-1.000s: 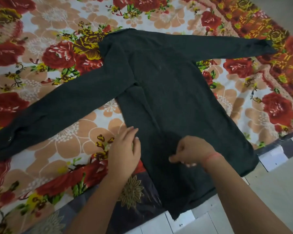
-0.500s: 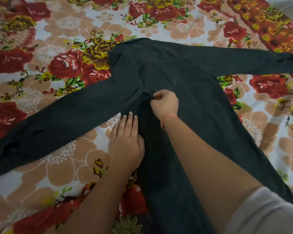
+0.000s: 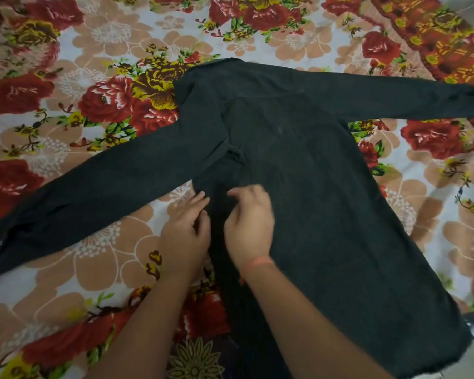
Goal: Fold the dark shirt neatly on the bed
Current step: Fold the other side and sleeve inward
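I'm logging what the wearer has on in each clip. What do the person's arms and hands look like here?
The left forearm and right forearm are bare; no sleeve shows in this frame. A thin reddish-orange thread band circles the wrist of the right hand. The left hand shows no band or watch, and no ring is visible on either hand.

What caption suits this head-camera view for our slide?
Left hand and right hand work the side edge of a dark shirt on a floral bedsheet.
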